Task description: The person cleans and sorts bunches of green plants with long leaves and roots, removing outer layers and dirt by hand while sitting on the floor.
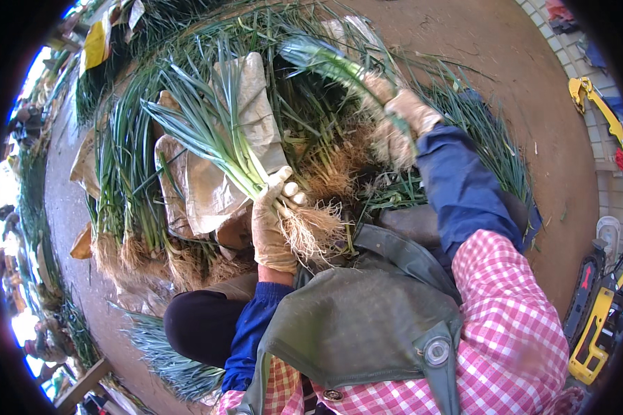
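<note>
My left hand, in a pale work glove, is closed round a bunch of green onions just above the roots. Their leaves slant up to the left, and the pale roots splay out to the right above my lap. Farther off to the right, my gloved right hand grips another bunch of green onions, somewhat smeared by motion. Its leaves point up and left, while its shaggy roots hang near the hand. Beneath and between the hands lies a pile of rooted green onions.
Tan sacks lie among the onions ahead. Rooted bundles line the left, with more leaves heaped right. Loose leaves lie on the floor at lower left. A yellow-framed piece of equipment stands at the right edge by the tiled wall.
</note>
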### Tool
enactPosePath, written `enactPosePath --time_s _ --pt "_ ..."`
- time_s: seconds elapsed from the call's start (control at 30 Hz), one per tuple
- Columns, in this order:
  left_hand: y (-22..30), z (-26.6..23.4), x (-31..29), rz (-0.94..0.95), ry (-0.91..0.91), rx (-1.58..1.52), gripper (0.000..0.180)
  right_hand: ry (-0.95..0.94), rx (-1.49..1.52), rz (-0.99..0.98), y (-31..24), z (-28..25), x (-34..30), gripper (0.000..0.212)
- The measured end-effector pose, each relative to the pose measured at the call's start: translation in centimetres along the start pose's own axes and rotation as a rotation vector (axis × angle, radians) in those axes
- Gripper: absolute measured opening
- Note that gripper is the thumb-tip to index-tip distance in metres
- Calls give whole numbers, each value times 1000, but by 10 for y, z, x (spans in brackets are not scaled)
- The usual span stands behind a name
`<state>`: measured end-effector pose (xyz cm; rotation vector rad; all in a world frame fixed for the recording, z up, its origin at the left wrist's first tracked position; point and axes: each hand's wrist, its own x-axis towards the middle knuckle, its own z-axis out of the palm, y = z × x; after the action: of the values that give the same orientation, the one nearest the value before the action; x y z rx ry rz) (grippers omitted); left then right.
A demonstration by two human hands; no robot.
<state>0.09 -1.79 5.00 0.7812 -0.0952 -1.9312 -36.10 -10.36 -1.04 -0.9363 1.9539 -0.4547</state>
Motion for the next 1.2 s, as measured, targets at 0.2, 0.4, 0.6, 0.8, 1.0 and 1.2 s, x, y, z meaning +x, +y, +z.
enactPosePath --time_s 0.2,0.4,0.6,0.8,1.0,1.2 --pt "-17 4 10 -33 -36 20 25 153 102 101 80 13 30 29" --pt "-8 -5 7 -18 0 10 27 440 -121 73 11 125 -20 38" --pt "11 -3 1 111 110 92 28 -262 -221 0 -15 216 -87 36" --pt "18 12 -14 89 61 -35 31 975 -1313 -479 74 341 -45 61" --pt "35 0 -27 158 80 9 30 548 -963 -99 67 350 -29 41" --pt "39 -9 -35 188 222 39 30 1179 -1429 307 35 411 -26 20"
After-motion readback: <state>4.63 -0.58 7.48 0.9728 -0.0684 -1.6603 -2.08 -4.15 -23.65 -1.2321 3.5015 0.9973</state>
